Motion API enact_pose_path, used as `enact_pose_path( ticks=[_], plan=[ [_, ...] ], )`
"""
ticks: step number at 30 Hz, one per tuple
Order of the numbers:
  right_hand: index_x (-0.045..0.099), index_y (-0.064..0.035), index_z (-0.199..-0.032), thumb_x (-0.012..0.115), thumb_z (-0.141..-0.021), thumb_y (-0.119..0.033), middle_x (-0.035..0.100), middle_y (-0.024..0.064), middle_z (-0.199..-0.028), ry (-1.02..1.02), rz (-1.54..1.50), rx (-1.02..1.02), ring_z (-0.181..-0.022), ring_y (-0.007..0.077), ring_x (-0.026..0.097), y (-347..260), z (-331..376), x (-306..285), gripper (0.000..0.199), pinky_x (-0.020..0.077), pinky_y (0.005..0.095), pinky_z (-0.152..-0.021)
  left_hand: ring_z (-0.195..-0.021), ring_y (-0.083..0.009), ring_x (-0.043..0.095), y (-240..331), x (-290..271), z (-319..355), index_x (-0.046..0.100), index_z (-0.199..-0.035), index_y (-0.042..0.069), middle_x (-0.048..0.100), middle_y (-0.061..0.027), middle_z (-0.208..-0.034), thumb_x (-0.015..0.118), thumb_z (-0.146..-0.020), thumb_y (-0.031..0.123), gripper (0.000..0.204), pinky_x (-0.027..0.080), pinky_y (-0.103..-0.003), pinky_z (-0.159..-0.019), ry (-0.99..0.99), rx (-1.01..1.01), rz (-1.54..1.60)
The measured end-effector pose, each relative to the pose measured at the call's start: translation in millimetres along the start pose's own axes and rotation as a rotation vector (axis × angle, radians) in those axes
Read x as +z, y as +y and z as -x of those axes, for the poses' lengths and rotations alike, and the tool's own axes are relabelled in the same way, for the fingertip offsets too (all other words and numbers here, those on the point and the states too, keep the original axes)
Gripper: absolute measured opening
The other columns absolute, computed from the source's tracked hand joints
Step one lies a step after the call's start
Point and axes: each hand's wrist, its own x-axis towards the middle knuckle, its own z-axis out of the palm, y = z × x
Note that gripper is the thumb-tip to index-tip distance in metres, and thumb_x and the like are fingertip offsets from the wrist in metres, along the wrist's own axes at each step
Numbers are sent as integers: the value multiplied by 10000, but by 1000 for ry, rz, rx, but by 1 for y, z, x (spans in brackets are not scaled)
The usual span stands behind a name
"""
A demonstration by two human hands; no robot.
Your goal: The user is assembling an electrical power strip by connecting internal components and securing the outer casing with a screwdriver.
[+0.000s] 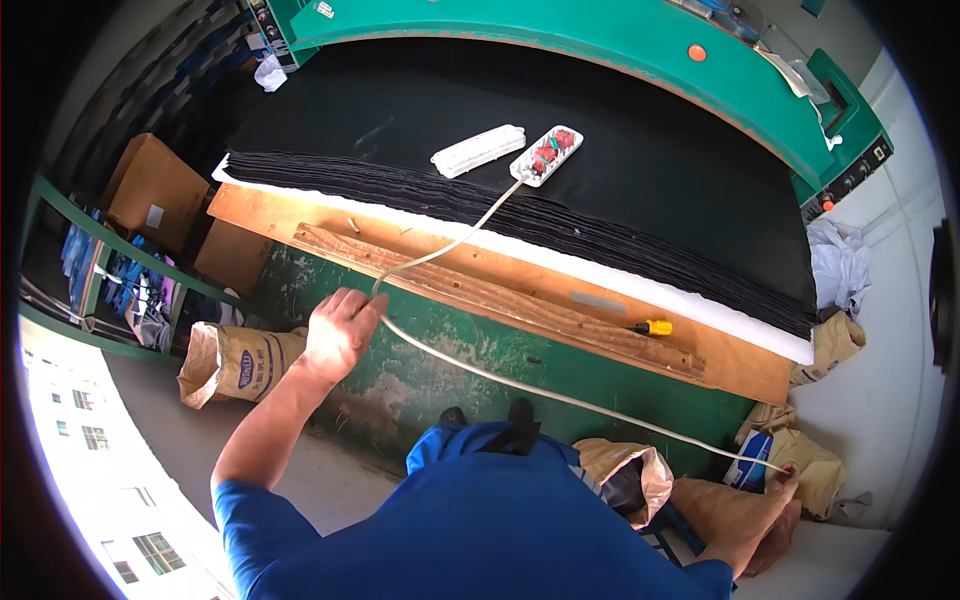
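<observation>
My left hand (342, 330) is closed around a pale cable (530, 389), above the green panel left of centre. The cable runs from there up to an opened white power strip housing (533, 177) lying on a stack of black fabric (400, 110). Red and green parts show inside the housing. Beside it, apart, lies a long white piece (478, 152) that looks like its cover. From my left hand the cable sags across to the lower right, where my right hand (781, 482) pinches its other visible part. A yellow-handled screwdriver (655, 328) rests on the wooden edge.
A green machine beam (600, 35) spans the back. Wooden strips (480, 290) lie along the wooden board (250, 205) under the fabric. Paper sacks stand at left (235, 362) and lower right (640, 475). A green rack (110, 235) with cloth scraps is at far left.
</observation>
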Motion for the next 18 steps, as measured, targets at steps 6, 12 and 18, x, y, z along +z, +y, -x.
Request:
enact_pose_path(
  ticks=[6, 12, 18],
  plan=[
    [638, -24, -938, 507, -992, -199, 675, 95, -824, 480, 342, 153, -680, 237, 649, 108, 70, 12, 226, 543, 318, -585, -748, -323, 695, 6, 28, -54, 689, -1119, 43, 695, -140, -850, 676, -870, 11, 251, 567, -377, -639, 147, -246, 373],
    [642, 88, -1173, 607, -921, -213, 705, 166, -1098, 414, 1405, -366, -941, 311, 674, 128, 82, 68, 395, 545, 392, -851, -884, -199, 719, 66, 17, -81, 671, -1179, -6, 727, -117, -956, 638, -900, -73, 288, 582, -295, -794, 174, -384, 956],
    [640, 47, -1133, 574, -1005, -29, 687, 149, -1097, -651, 520, -797, -979, 182, 654, 160, 391, 377, 163, 554, 294, -847, -870, -78, 659, 99, 44, -88, 683, -1168, 2, 710, -41, -969, 633, -966, -25, 210, 560, -240, -798, 230, -580, 1631]
  ],
)
